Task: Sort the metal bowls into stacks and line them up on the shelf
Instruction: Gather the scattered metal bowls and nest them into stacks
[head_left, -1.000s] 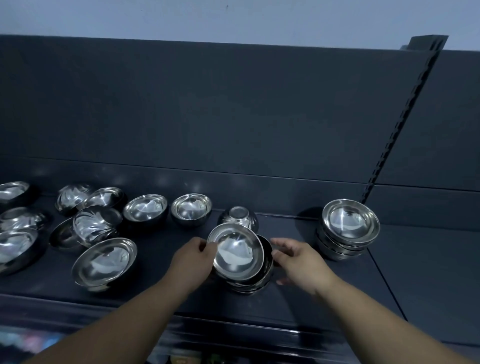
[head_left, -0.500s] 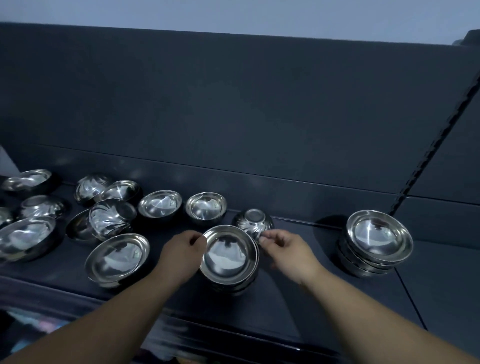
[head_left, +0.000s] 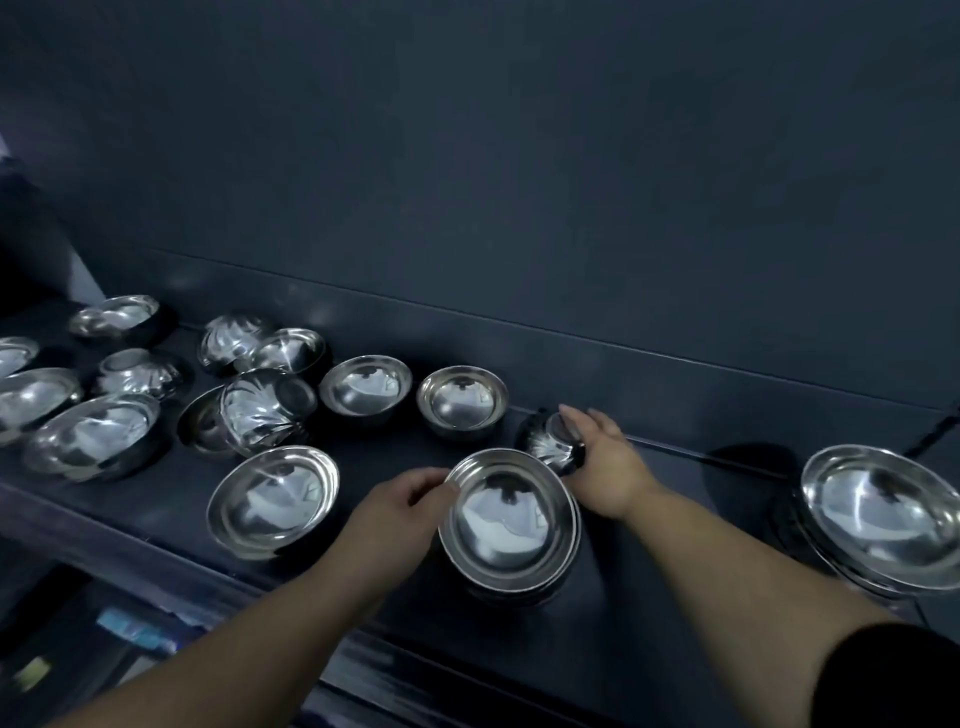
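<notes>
A small stack of metal bowls (head_left: 511, 519) stands near the front of the dark shelf (head_left: 644, 582). My left hand (head_left: 402, 501) pinches the left rim of its top bowl. Just behind, a small fluted bowl (head_left: 548, 441) lies upside down, and my right hand (head_left: 602, 457) rests over it with thumb and fingers round its sides. A taller stack of wider bowls (head_left: 883, 512) stands at the right. Several loose bowls lie scattered to the left, among them a wide one (head_left: 272, 499) and two upright ones (head_left: 462, 402) (head_left: 365, 387).
The shelf's dark back panel (head_left: 519, 182) rises right behind the bowls. The front edge (head_left: 156, 561) runs along the bottom left, with blurred goods on a lower level (head_left: 130, 634). Bare shelf shows between the two stacks.
My right hand has left the stack's rim and gone back onto the upside-down fluted bowl. The left hand stays on the stack's top bowl. My view has swung left and down.
</notes>
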